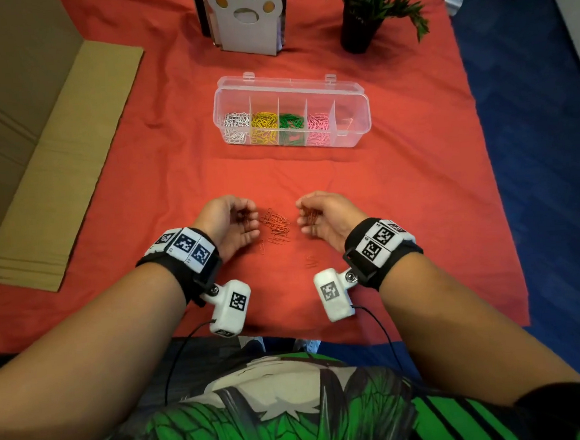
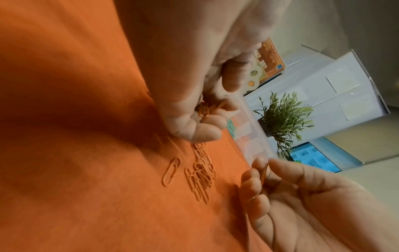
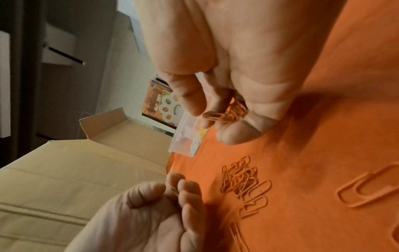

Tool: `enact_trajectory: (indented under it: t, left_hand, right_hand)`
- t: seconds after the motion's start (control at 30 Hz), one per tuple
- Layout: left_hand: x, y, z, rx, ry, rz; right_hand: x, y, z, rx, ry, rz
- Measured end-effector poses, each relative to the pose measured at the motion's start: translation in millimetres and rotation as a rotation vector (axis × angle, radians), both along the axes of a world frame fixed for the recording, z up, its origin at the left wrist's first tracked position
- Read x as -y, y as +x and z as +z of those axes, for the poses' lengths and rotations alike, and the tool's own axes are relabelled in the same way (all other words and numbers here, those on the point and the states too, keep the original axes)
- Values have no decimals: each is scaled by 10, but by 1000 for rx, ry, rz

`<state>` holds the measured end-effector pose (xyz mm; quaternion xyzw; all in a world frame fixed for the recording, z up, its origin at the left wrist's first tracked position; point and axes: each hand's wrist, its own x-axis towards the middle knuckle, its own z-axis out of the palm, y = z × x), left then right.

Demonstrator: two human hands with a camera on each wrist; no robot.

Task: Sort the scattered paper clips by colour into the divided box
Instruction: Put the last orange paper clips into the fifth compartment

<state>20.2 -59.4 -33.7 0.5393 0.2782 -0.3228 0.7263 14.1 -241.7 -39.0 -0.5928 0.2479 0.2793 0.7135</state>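
Your left hand [image 1: 229,224] rests on the red cloth [image 1: 399,184] with its fingers curled round a small bunch of orange clips [image 2: 206,108]. Just to its right, between your hands, a loose pile of orange paper clips [image 1: 277,226] lies on the cloth, and your right hand [image 1: 323,219] clasps more orange clips [image 3: 231,111]. Farther from you the clear divided box [image 1: 291,115] stands open, with white, yellow, green and pink clips in separate compartments from left to right.

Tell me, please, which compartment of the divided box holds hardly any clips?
The rightmost compartment of the divided box, beside the pink clips; the other four are well filled.
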Motion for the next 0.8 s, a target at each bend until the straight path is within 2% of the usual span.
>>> enact_trajectory:
  t: [0.03, 0.1, 0.23, 0.33, 0.43, 0.57, 0.7, 0.8]
  left_hand:
    - [20, 15, -11, -17, 11, 19]
    - [72, 48, -66, 46, 194, -27]
    - [109, 69, -156, 459, 700, -451]
    - [102, 43, -162, 636, 964, -709]
    - [61, 43, -212, 717, 1017, -711]
    - [16, 19, -258, 720, 1082, -736]
    - [30, 2, -296, 708, 1103, -777]
    - [48, -3, -285, 777, 1111, -781]
  right_hand:
    - [-9, 1, -12, 5, -41, 19]
    - [-46, 4, -55, 74, -286, 180]
    - [-173, -48, -126, 366, -841, 570]
    - [-269, -106, -174, 475, -1003, 675]
    - [-296, -162, -209, 528, -1096, 732]
    - [-204, -161, -217, 539, -1121, 721]
    - [-96, -74, -158, 447, -943, 630]
    - [6, -28, -106, 356, -823, 551]
